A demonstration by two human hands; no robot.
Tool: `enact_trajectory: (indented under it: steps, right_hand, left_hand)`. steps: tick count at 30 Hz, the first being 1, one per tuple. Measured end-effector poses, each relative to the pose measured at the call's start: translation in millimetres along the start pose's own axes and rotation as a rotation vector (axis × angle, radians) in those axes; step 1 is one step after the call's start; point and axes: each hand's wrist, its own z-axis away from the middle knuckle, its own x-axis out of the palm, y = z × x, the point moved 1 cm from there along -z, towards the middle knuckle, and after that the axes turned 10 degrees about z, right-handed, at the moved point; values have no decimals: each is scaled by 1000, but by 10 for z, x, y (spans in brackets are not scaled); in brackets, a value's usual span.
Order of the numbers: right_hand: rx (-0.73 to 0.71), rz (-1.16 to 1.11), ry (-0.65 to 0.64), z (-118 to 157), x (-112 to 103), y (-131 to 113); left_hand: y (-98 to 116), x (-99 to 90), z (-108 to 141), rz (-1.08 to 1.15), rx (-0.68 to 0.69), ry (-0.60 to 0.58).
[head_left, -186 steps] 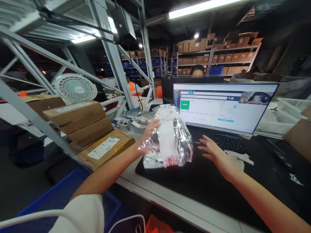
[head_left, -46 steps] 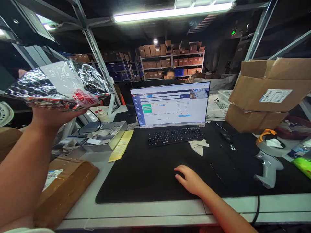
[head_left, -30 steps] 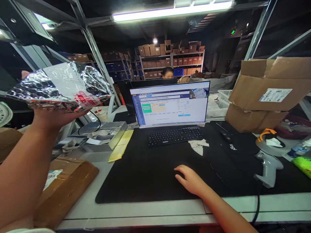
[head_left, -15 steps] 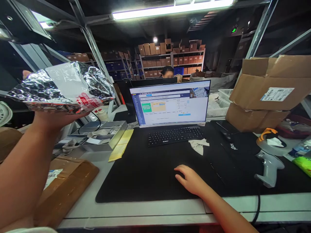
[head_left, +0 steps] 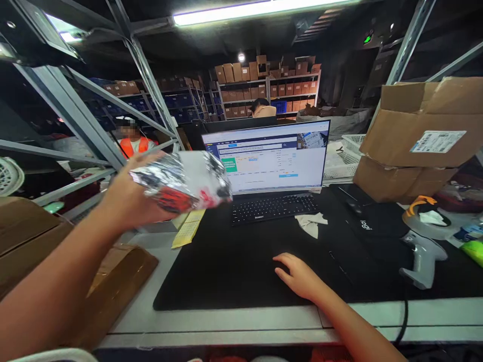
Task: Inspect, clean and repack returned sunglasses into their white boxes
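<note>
My left hand (head_left: 139,193) grips a silver foil bubble-wrap package (head_left: 169,173) with a white label and red print. It is held up over the left of the desk, in front of the monitor's (head_left: 264,161) lower left corner. The package is blurred by motion. My right hand (head_left: 296,274) rests on the black desk mat (head_left: 234,271) with fingers stretched and nothing in them. Ahead of that hand lie a crumpled white paper scrap (head_left: 311,223) and a black keyboard (head_left: 273,207).
At right stand a grey barcode scanner (head_left: 424,259), a mouse (head_left: 354,206) and cardboard boxes (head_left: 422,125). Yellow paper (head_left: 187,230) and a brown taped parcel (head_left: 124,271) lie on the left. People are visible beyond the metal frame and behind the monitor.
My left hand has swung the foil package rightward and down toward the monitor. A person in an orange vest shows at left, where the package was. My right hand stays almost in place.
</note>
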Motion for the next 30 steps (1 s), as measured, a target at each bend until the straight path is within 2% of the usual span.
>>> enact_trajectory:
  steps: [2,3,6,8,11,13,15,17,19,21,24,26,30]
  right_hand:
    - [-1,-8,13,0,27,50]
    - [2,-16,23,-5,41,82]
    - [29,-63,103,-49,38,201]
    - [82,-70,216,-87,-39,290]
    - [173,70,397,-84,-272,428]
    - [207,238,413,7,-454,531]
    - [272,401,334,185,-606,658]
    - [370,541,216,423,-703,808]
    - [468,652,115,657,-741,959]
    - [560,733,48,820,-735,1086]
    - [617,839,4,875,-687,1179]
    - [596,897,4,816,-657,1184]
    - [598,874,-33,670,-646,1192]
  left_hand:
    - [287,151,-26,-21,-35,124]
    - [438,242,-48,-5,-5,112]
    - [854,565,-162,126,130,-95]
    - [1076,801,-294,199,176,-199]
    - [1331,1148,-556,231,217,-287]
    - [1418,1327,-711,242,231,-312]
    - [1386,1429,-792,309,239,-328]
    - [1205,1452,-773,422,244,-343]
    - [896,1428,-663,501,205,-345]
    - [543,1398,-502,500,103,-319]
    - [155,1404,-266,492,-20,-263]
    - [61,1455,-161,544,-30,-268]
    - [108,1603,-85,619,23,-261]
